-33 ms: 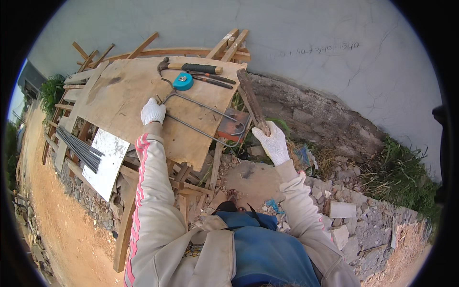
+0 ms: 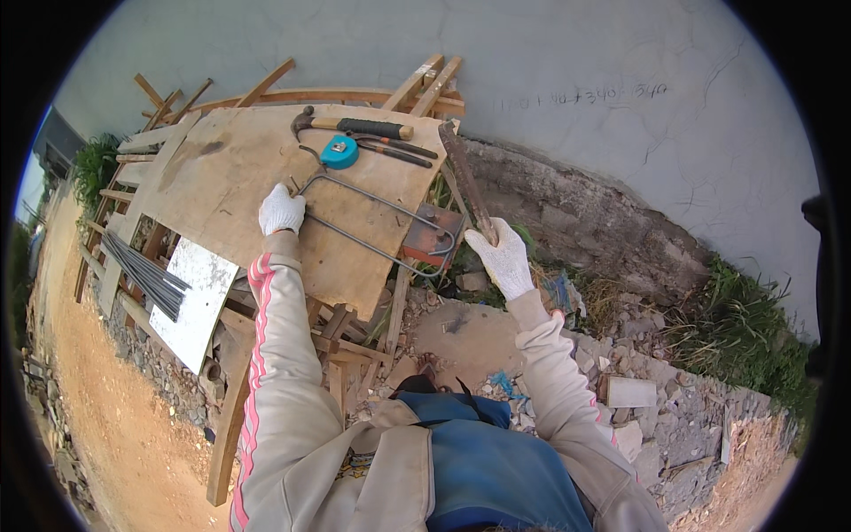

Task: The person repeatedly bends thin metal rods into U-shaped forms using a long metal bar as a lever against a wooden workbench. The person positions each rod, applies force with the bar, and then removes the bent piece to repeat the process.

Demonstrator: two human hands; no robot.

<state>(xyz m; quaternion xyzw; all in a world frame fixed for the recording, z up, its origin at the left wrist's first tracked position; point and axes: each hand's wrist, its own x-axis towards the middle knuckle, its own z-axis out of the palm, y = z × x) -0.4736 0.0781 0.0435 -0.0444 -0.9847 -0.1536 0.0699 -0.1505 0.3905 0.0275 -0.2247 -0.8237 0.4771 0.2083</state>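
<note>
Bent steel rod lies mid-frame on plywood bench. Left hand clamped on its left end. Right hand clamped on bending bar. Rod likely stiff, heavy, rough; best gripped on straight legs.

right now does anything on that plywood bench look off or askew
The plywood sheet lies crooked on a rough stack of loose timber, one corner overhanging. The left hand pins a bent steel rod; the right hand grips a long rusty bar. Rubble lies scattered below.
</note>
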